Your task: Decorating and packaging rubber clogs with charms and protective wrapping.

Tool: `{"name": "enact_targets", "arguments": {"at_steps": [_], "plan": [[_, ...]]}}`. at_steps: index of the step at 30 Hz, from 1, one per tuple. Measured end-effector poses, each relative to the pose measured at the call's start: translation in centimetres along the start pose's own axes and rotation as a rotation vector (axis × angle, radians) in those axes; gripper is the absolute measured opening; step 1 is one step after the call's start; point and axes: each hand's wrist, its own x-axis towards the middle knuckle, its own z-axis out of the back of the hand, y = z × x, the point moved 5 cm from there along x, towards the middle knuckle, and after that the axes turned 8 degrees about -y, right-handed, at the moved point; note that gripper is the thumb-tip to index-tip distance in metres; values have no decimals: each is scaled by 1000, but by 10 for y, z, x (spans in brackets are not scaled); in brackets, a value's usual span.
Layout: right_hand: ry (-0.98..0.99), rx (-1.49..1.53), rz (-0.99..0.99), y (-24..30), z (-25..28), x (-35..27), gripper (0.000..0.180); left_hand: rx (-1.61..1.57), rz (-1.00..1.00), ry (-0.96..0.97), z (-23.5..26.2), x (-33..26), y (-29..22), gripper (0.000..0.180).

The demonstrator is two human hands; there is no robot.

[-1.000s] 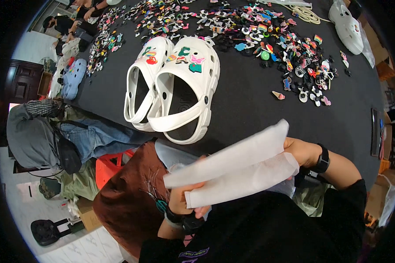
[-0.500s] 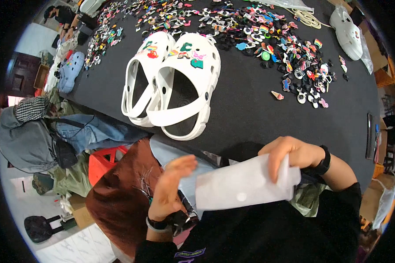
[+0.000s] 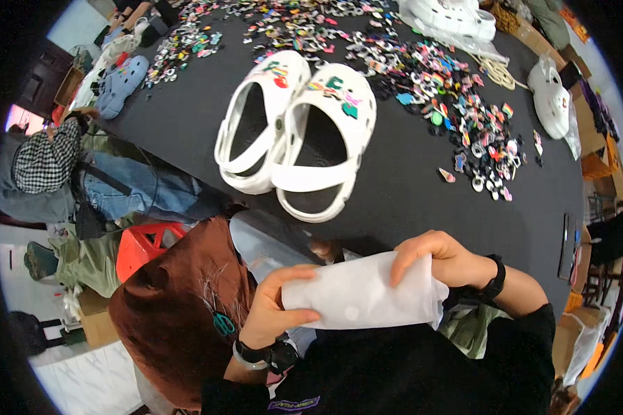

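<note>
Between my two hands is a folded white plastic bag (image 3: 349,294), translucent and roughly rectangular. My left hand (image 3: 273,308) pinches its left end, thumb below and fingers above. At the other end my right hand (image 3: 439,259) grips the bag, its fingers lying over the top. Beyond the bag, on the black table (image 3: 422,214), stands a pair of white clogs; the left clog (image 3: 264,121) and the right clog (image 3: 329,138) touch, heel straps toward me. Colourful charms (image 3: 336,91) are fixed on their toes.
Loose shoe charms (image 3: 450,97) spread in a heap across the table's far side. A white clog in a clear bag (image 3: 550,104) lies far right, and a blue clog (image 3: 121,86) far left. Teal scissors (image 3: 223,323) rest on brown cloth (image 3: 166,311). Another person (image 3: 48,162) is at left.
My left hand was off the bag and blurred; now it has closed on the left end. My right hand keeps its grip. The whole view has shifted slightly.
</note>
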Motion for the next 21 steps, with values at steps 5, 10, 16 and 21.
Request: {"name": "enact_targets", "arguments": {"at_steps": [5, 10, 16, 21], "plan": [[140, -155, -16, 17, -10, 25, 29, 38, -48, -15, 36, -19, -6, 51], [-123, -663, 371, 81, -22, 61, 37, -58, -204, -476, 102, -39, -29, 45], [-167, -1297, 810, 96, -68, 126, 14, -123, -445, -590, 143, -46, -50, 40], [-155, -1547, 841, 63, -67, 169, 15, -46, -452, -635, 137, -29, -50, 39]]}}
